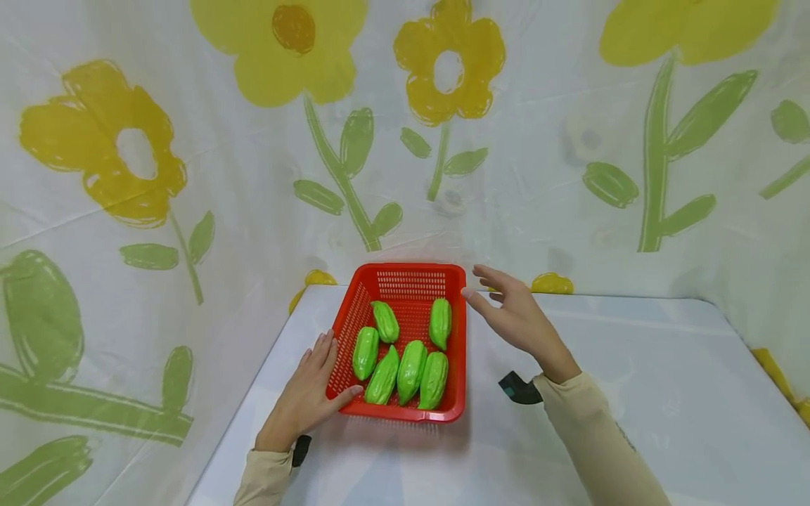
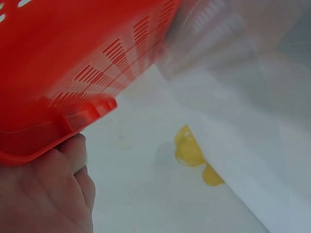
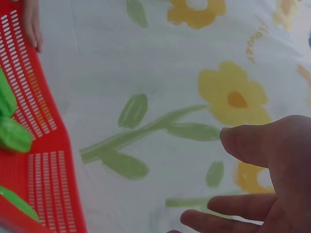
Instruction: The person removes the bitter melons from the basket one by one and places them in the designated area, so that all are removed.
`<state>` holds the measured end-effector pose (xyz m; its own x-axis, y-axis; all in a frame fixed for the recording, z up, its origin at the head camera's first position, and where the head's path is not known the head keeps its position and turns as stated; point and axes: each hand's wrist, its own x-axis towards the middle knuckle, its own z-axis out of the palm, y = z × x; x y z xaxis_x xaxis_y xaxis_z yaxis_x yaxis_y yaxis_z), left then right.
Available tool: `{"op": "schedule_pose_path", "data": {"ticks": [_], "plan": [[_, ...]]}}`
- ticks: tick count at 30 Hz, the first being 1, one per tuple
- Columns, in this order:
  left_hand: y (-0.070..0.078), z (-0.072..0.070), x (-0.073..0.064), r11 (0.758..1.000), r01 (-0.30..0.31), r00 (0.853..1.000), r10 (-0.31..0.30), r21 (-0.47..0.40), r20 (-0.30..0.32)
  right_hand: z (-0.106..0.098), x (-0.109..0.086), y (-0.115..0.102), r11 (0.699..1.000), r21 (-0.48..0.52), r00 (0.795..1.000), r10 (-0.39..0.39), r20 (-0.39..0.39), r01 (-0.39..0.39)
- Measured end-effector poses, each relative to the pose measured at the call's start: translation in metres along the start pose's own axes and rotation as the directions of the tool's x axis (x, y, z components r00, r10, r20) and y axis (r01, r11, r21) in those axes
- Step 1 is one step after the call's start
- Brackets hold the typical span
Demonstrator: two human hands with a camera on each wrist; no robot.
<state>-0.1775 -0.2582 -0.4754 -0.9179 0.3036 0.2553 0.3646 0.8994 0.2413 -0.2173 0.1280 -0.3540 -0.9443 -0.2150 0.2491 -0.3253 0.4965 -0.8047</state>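
Note:
A red plastic basket (image 1: 464,351) with slotted walls holds several glossy, bright green, ribbed fruits or vegetables (image 1: 411,372) with tapered ends. At its front left corner, my left hand (image 1: 308,390) rests with fingers extended along the left rim and the thumb over the front rim. The left wrist view has that hand (image 2: 43,199) against the rim, partly covered by the red wall (image 2: 68,53). Beside the right rear rim, my right hand (image 1: 515,313) hovers with loosely bent fingers and nothing in them. In the right wrist view a gap separates the thumb (image 3: 248,143) from the basket wall (image 3: 58,155).
The basket is over a pale table (image 1: 633,393). A white cloth (image 1: 525,204) printed with yellow flowers hangs behind the table and along its left side. Dark straps (image 1: 522,388) show at the wrists, by the beige sleeves (image 1: 585,422).

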Motion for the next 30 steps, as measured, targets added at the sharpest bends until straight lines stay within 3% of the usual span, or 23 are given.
{"op": "schedule_pose_path", "data": {"ticks": [8,15,30], "plan": [[0.000,-0.002,-0.001,1.000,0.026,0.999,-0.026,-0.005,0.026,0.014,0.029,-0.010,0.995,0.079,0.998,0.051,0.033,-0.053],[0.001,-0.001,0.000,1.000,0.018,1.000,-0.018,-0.001,0.020,0.030,0.047,-0.011,0.996,0.074,0.997,0.045,0.060,-0.049],[0.002,-0.001,-0.001,1.000,0.008,1.000,-0.008,-0.009,-0.003,0.086,0.073,0.000,0.988,0.065,0.984,0.128,0.127,-0.137]]}}
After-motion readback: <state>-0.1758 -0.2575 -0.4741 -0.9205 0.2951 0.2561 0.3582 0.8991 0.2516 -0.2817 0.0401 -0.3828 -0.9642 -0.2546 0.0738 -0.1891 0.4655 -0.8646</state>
